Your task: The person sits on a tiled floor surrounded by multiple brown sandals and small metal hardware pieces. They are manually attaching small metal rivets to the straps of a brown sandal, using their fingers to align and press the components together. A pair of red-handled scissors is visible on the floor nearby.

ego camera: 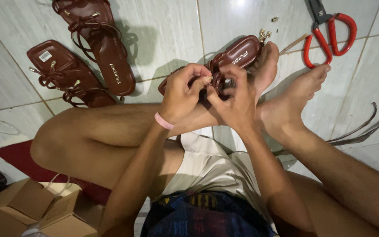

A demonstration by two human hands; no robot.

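At the far left, low down, open brown cardboard boxes [31,210] sit by my knee, plain-sided, with no label I can make out. Above them on the pale tiled floor [167,30] lie two finished dark-brown flat strappy sandals [84,57]; the left one carries a small white rectangular sticker near its toe, the right one pale lettering along its insole. My left hand [180,94], a pink band at its wrist, pinches narrow on a thin brown strap with a small gold tip. My right hand [235,103] curls close against it, fingertips pressing the same knot of straps. Both work on the third dark-brown leather-look sandal [237,55], propped on the floor against my foot. I judge it light, its sole stiff, its straps soft and slippery, best held near the knot. Tiny gold beads [265,34] lie beside its heel, and red-handled scissors [330,35] rest at far right.
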